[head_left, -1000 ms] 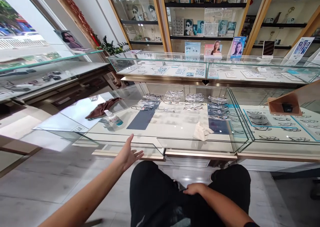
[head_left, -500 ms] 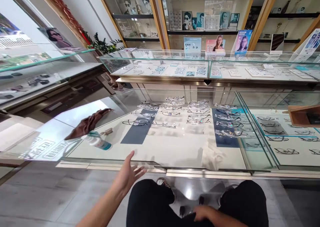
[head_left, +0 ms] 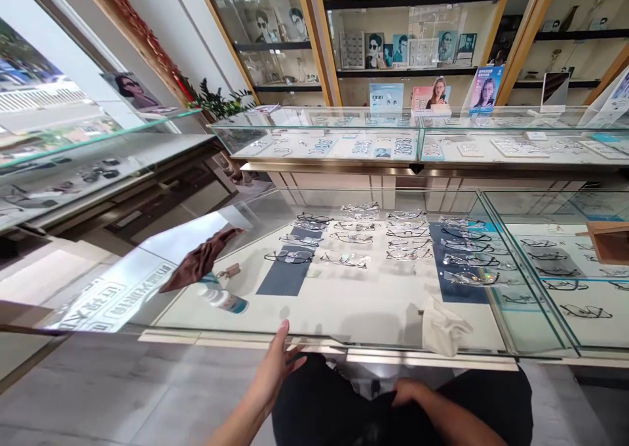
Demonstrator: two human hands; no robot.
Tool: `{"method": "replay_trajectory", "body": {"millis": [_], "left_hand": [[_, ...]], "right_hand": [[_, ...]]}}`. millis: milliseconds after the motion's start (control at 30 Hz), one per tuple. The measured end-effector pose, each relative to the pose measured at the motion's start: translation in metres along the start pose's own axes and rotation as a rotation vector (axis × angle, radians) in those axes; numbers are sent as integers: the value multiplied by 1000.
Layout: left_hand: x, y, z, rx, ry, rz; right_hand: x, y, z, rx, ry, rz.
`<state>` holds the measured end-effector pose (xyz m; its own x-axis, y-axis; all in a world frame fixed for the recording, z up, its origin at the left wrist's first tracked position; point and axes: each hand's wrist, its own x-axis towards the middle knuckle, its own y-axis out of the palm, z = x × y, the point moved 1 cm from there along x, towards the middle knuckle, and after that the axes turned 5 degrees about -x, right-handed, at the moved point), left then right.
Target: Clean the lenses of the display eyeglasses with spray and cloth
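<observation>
My left hand (head_left: 281, 361) is held out with its thumb up and fingers apart, empty, by the front edge of a glass display case (head_left: 324, 308). Whether the thumb touches the glass is unclear. Low over my black trousers is my right hand (head_left: 407, 391), its fingers mostly hidden. Several eyeglasses (head_left: 344, 259) lie in rows inside the case. To the left, a white spray bottle (head_left: 223, 300) with a blue band lies on its side by a crumpled brown cloth (head_left: 204, 259). An off-white cloth (head_left: 445, 328) rests at the front edge, right of my left hand.
A small brown item with a ring (head_left: 230, 270) lies near the bottle. At the right, a wooden box (head_left: 609, 241) stands on the adjoining case. Another glass case (head_left: 329, 146) runs across behind, and one with sunglasses (head_left: 101, 171) stands at the left.
The view has shifted, so the cases sit lower and further right in the picture. My left hand stays open near the front edge. My legs are closer together and the shoes are mostly hidden.
</observation>
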<state>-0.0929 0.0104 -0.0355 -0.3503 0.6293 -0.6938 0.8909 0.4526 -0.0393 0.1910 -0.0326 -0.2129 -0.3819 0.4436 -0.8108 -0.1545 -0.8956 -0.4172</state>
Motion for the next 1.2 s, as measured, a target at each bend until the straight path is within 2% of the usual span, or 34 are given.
{"method": "replay_trajectory", "body": {"millis": [67, 167, 333, 467, 567, 667, 700, 767, 833, 900, 967, 1067, 1133, 1200], "left_hand": [[3, -1, 0, 2, 20, 17], [2, 2, -2, -21, 29, 37], [-9, 15, -16, -75, 5, 81], [-11, 19, -25, -61, 0, 121], [-7, 17, -29, 1, 3, 159], [-1, 14, -31, 71, 11, 185], [1, 13, -32, 85, 17, 186], [5, 11, -32, 114, 32, 178], [6, 9, -31, 157, 33, 161], [6, 9, -30, 205, 21, 154], [5, 9, -29, 240, 13, 165], [4, 3, -34, 313, 14, 219], [4, -5, -42, 445, -22, 304], [1, -15, -52, 667, -54, 413]], "right_hand": [[1, -6, 2, -18, 54, 120], [-5, -7, 3, -21, 90, 147], [-29, -9, -9, 41, 100, -20], [-60, -15, -20, 124, 42, -181], [-93, -18, -18, 154, -33, -245], [-140, -26, -10, 163, -130, -249], [-159, -32, -8, 180, -185, -231], [-199, -47, -6, 336, -391, -166], [-233, -68, -11, 507, -472, -153], [-251, -86, -22, 533, -483, -109], [-252, -97, -35, 492, -380, -135], [-231, -99, -53, 482, -230, -327], [-216, -94, -61, 512, -204, -441], [-205, -89, -66, 537, -206, -499]]}}
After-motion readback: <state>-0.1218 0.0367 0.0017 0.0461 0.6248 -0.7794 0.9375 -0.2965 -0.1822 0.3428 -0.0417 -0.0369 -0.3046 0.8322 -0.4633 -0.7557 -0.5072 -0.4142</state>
